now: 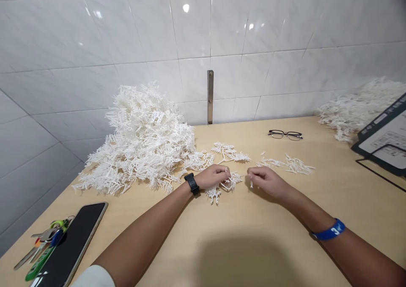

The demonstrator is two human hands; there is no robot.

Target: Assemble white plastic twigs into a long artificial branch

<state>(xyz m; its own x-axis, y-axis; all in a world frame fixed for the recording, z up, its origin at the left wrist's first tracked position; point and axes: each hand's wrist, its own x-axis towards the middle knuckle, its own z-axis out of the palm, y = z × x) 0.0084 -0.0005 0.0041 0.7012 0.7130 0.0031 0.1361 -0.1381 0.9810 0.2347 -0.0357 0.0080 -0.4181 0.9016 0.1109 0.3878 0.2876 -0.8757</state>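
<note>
Pinching a branched white piece just right of the tall heap

The left hand had thumb and fingers pressed together on the branched white piece, whose fronds fanned out around the fingertips, to the right of the tall heap's foot. The right hand, farther to the right of the heap, was closed too — thumb against finger, with a small white sprig poking out below the pinch. A gap separated the 2 hands.

The tall heap, a tangle of white fronds, stood on the wood-toned table and rose in front of the tiled wall. Just right of it, a loose frond cluster lay beyond the hands; farther right of it lay scattered white bits. Beyond those, also right of the heap, sat the eyeglasses. A metal strip ran up the wall to the heap's right. Well to its right were a second heap and a dark-edged printed panel.

On the near left side of the heap rested a phone with keys beside it. The left wrist wore a black watch, nearer the heap — the right, a blue wristband.
</note>
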